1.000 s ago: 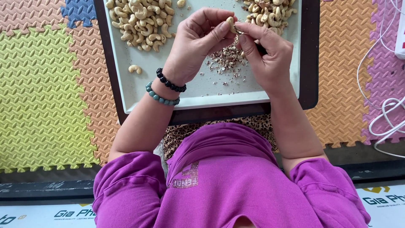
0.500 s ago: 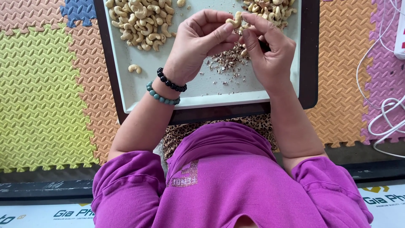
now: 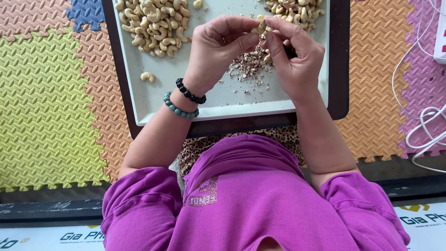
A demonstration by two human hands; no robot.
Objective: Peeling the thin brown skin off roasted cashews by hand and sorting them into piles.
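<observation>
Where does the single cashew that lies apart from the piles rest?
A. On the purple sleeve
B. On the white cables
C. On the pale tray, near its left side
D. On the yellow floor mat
C: the single cashew lies on the pale tray, below the left pile.

Bright even light, soft faint shadows, sharp focus, no glare, no blur.

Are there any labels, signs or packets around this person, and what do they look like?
Printed white strip: bottom right edge, flat, white with dark lettering and a small gold mark.
Printed white strip, left part: bottom left edge, same white with dark lettering.
Sparkly motif: on the purple top's chest, small studs.
No screens show.
</observation>
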